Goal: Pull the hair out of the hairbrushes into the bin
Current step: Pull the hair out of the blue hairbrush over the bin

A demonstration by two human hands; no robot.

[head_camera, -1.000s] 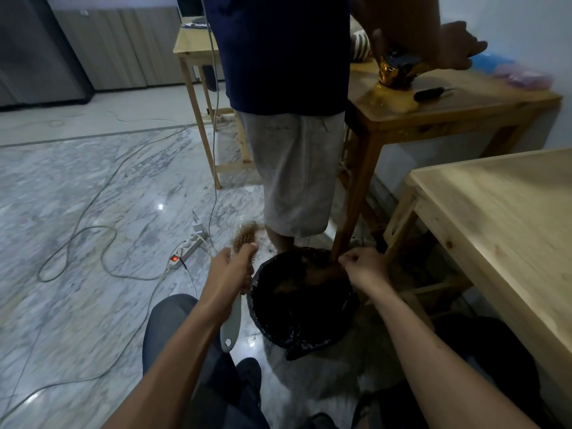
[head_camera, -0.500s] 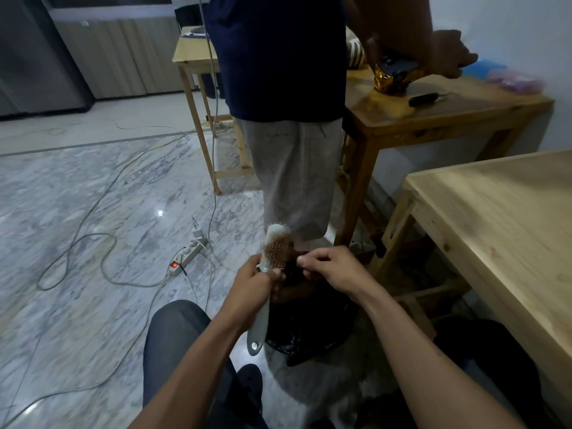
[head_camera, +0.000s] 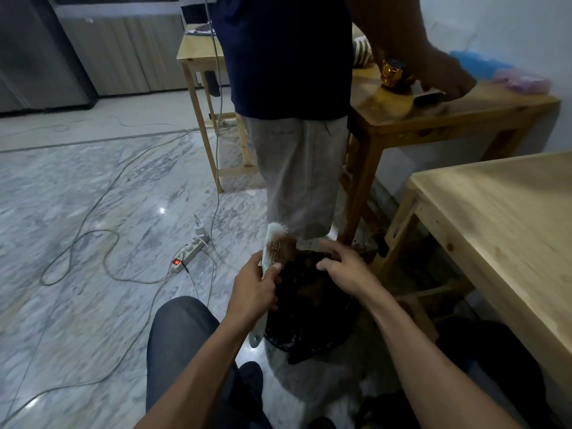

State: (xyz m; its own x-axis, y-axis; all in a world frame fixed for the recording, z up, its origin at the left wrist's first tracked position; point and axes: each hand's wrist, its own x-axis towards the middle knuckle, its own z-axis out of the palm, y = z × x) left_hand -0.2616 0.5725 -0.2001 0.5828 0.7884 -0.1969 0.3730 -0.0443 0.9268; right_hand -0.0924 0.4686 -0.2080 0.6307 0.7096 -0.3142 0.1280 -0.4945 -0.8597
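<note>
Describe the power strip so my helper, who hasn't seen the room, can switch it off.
Look at the marble floor, left of the black-lined bin. Among the grey cables lies a white power strip; its glowing red switch sets it apart.

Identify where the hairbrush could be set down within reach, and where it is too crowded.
Free: the pale wooden table on the right is bare across its visible top. The marble floor left of the knee is open between cable loops. Crowded: the bin between both hands, the power strip with its cables, and the far table under the standing person's hand.
</note>
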